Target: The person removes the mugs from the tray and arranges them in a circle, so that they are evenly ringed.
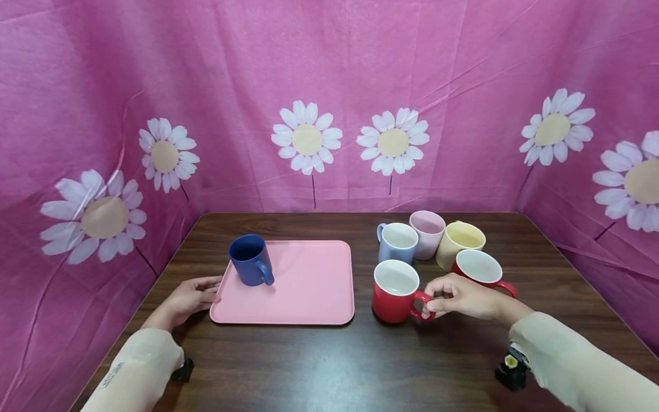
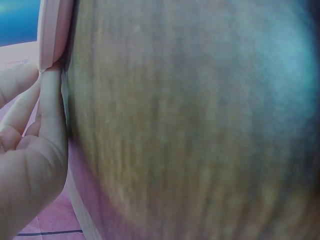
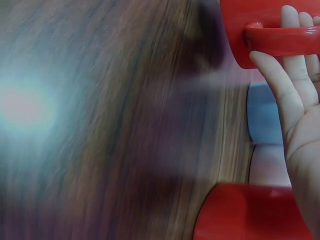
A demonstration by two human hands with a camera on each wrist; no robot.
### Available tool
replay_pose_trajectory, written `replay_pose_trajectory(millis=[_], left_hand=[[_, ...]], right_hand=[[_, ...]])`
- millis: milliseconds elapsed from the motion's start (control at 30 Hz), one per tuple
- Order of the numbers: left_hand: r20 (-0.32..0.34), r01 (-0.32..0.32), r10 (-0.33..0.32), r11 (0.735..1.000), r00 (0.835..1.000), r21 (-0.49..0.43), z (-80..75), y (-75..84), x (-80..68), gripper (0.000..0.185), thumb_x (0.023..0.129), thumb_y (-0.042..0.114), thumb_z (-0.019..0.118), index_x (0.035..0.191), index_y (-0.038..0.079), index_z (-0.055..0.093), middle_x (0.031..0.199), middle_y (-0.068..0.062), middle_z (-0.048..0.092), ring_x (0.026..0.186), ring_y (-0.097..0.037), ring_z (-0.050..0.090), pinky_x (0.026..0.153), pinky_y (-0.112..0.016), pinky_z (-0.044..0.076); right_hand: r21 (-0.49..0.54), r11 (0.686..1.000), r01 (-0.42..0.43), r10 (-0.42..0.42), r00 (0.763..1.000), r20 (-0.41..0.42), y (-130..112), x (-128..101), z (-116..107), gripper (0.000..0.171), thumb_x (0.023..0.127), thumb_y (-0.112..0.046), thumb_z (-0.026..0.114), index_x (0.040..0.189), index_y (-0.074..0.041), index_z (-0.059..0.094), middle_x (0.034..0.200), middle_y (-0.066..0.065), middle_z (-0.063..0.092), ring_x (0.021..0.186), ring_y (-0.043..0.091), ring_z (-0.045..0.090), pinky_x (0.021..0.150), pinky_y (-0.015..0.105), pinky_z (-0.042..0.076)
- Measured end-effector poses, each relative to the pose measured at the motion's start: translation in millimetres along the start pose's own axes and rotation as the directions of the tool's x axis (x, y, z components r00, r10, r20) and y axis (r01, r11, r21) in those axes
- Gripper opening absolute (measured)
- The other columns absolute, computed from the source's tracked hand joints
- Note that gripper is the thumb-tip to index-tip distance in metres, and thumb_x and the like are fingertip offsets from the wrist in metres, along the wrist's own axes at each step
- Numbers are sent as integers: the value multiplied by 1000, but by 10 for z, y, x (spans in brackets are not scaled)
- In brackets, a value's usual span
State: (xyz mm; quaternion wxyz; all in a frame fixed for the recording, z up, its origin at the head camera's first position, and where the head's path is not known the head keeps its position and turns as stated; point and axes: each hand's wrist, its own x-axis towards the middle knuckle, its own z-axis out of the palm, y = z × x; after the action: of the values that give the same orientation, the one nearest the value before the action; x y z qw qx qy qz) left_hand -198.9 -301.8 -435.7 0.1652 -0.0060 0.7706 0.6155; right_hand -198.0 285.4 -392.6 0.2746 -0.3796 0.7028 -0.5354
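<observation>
Both arms wear long beige sleeves, loose and softly creased. The left sleeve (image 1: pixel 135 369) carries small dark lettering along the forearm. The right sleeve (image 1: pixel 576 360) is plain. Under each wrist, a black camera mount is strapped; the right camera mount (image 1: pixel 511 369) shows a yellow fitting.

The right hand (image 3: pixel 300 125) holds the red mug's (image 3: pixel 270 30) handle with its fingers (image 3: pixel 272 80) above the brown tabletop (image 3: pixel 125 125).

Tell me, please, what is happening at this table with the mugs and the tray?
A person sits at a wooden table. Their right hand has its grip on the handle of the nearer red mug, which stands upright beside four other mugs. Their left hand rests at the left edge of the pink tray, fingers touching it. A dark blue mug already stands on the tray.
</observation>
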Motion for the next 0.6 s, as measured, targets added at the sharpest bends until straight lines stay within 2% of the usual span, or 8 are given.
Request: replay_pose_trajectory(millis=[133,600], left_hand=[[-2,6,-6,1000,1000,3,0,0,-3,62,89,-3,60,140,-17,27,140,-35,34,97,-10,60,83,-30,52],[-7,20,-20,1000,1000,23,-4,6,-7,62,89,-2,60,141,-15,28,141,-34,33,99,-11,60,84,-31,52]], right_hand=[[6,1000,10,-10,1000,-4,-3,-122,-23,11,93,7,53,99,5,62,89,18,67,86,14,64,76,40,55],[151,987,48,-48,999,-5,74,-528,-98,14,94,14,43,99,11,56,98,12,67,92,14,63,81,37,54]])
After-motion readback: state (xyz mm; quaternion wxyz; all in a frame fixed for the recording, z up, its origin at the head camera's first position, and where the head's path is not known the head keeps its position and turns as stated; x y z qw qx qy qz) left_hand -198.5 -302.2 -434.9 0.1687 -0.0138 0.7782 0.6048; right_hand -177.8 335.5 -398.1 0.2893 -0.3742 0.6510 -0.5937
